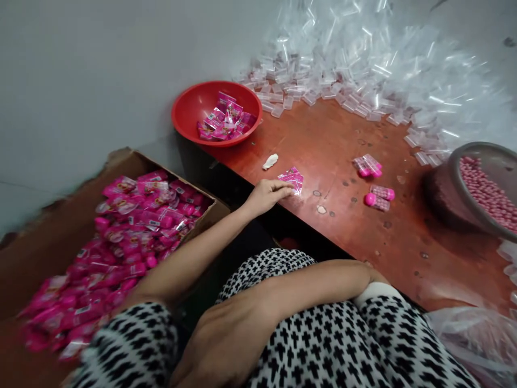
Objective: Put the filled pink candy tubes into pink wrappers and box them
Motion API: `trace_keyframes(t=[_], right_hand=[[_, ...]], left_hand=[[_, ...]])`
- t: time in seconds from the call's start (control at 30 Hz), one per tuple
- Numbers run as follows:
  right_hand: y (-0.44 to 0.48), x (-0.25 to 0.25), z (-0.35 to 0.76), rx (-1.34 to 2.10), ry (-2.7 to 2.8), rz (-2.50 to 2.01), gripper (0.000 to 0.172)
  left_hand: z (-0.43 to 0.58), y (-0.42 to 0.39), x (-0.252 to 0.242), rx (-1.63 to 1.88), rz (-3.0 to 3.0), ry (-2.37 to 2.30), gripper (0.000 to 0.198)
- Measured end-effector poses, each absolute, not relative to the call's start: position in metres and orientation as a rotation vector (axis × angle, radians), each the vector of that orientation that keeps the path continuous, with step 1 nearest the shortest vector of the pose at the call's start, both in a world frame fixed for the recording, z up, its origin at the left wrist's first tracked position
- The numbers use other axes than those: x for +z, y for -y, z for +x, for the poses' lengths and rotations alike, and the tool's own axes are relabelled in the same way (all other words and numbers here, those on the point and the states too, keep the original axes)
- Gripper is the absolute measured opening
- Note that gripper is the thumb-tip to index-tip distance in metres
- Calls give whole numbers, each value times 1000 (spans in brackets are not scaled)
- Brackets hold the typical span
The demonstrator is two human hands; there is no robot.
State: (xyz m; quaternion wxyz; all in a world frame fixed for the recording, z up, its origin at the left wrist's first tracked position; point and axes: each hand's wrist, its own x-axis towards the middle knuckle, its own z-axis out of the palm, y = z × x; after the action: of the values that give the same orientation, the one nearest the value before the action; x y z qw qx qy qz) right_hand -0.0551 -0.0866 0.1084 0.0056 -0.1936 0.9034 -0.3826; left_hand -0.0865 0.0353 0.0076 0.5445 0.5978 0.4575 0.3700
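My left hand (266, 196) reaches to the table's near edge, its thumb and fingertips pinched at the edge of a few flat pink printed plastic wrappers (294, 179). My right hand (226, 339) crosses low in front of my body to the left, back of the hand up. It is blurred, and its fingers run out of the picture at the bottom, so what they hold is hidden. A crumpled white scrap (270, 161) lies just beyond the left hand. To the right are small clear bottles with pink caps (378, 198), filled with pink beads, and another small group of them (367, 165).
A red bowl (181, 121) of pink wrappers stands at the table's left corner. Below left, a cardboard box (214, 207) holds many wrapped pink bottles. Clear empty containers (355, 70) are heaped at the back. A grey tub (448, 188) of pink beads and a plastic bag (472, 339) are at right.
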Motion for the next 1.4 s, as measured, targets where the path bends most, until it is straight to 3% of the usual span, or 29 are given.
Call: trace_keyframes(t=[0.13,0.23,0.33,0.43,0.5,0.67,0.93,1.1,1.17,1.27,1.4], right_hand=[[79,106,-45,-1222,-2651,-761,37],[68,100,-22,-1564,-2735,-578,28],[49,85,17,-2010,-2893,36,21],[32,65,60,-2121,-2818,1021,20],[27,52,84,-2189,-2655,1421,23],[28,28,114,-2277,-2366,1860,30],[-8,-6,111,-2234,-2284,2499,38],[-33,-11,101,-2667,-2058,2453,45],[-38,-9,100,-2786,-1993,2463,43],[-40,-4,101,-2816,-1960,2516,42],[-38,0,102,-2730,-1980,2489,44]], left_hand=[[-86,-43,-10,1170,1174,-1232,35],[-90,-42,-16,1210,1342,-1426,30],[-90,-37,-22,1152,1736,-1586,26],[-80,-34,-32,987,2026,-1685,33],[-70,-33,-38,860,2123,-1724,38],[-56,-35,-47,817,2136,-1777,31],[-59,-33,-45,1100,1940,-1630,21],[-53,-24,-33,1228,1856,-1419,23],[-50,-20,-28,1279,1649,-1359,33],[-48,-18,-23,1253,1157,-1197,49],[-46,-17,-17,1063,764,-989,42]])
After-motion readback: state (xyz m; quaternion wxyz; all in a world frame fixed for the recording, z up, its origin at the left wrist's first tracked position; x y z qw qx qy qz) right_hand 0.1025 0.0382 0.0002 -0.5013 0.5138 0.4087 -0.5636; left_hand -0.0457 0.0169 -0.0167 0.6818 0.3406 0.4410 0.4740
